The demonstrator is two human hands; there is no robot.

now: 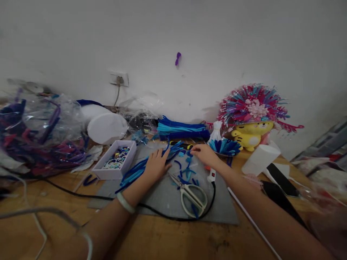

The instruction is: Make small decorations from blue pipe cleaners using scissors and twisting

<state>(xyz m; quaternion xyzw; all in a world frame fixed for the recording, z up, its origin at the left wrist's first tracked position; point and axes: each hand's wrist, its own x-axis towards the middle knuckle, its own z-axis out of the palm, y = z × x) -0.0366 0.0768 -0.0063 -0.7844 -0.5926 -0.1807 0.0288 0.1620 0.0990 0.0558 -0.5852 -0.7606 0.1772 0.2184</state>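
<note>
My left hand (156, 164) lies on a bundle of blue pipe cleaners (135, 171) on the grey mat (168, 200), its fingers together and curled over their ends. My right hand (204, 154) reaches to the far edge of the mat, fingers bent down among short blue pipe-cleaner pieces (187, 169); what it pinches, if anything, is hidden. White-handled scissors (191, 193) lie on the mat just in front of both hands. A white glue gun (211, 175) with a black cord lies beside my right wrist.
A white box of beads (115, 160) stands left of the mat. Stacked blue pipe cleaners (180, 130) lie by the wall. A yellow tiger toy (251, 135) under a pink headdress (252, 104) stands at right, a white cup (260, 159) before it. Plastic bags (40, 133) pile at left.
</note>
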